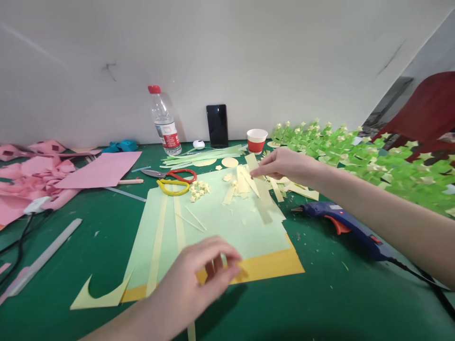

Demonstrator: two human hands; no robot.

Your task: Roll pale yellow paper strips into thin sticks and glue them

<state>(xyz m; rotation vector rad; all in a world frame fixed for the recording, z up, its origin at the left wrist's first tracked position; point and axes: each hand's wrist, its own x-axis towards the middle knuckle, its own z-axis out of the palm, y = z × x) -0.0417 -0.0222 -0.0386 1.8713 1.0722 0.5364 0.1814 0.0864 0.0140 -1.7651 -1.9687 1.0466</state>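
Note:
My right hand [279,163] is closed in a pinch on a pale yellow paper strip [251,162], over a small heap of paper scraps [242,182]. Lower down, my left hand [202,274] hovers above the front edge of a light green sheet [213,222]. Its thumb and fingertips come together; whether anything small is between them I cannot make out. Two long yellow strips [159,237] lie on the sheet at left, near a cluster of little folded paper stars [199,190]. Under the sheet's front edge an orange-yellow sheet [273,265] shows.
Red- and yellow-handled scissors [174,182] lie behind the sheet. A blue glue gun [341,222] lies under my right forearm. At the back stand a water bottle [165,125], a phone [217,126] and a paper cup [256,140]. Green paper plants [373,161] fill the right, pink paper [103,170] the left.

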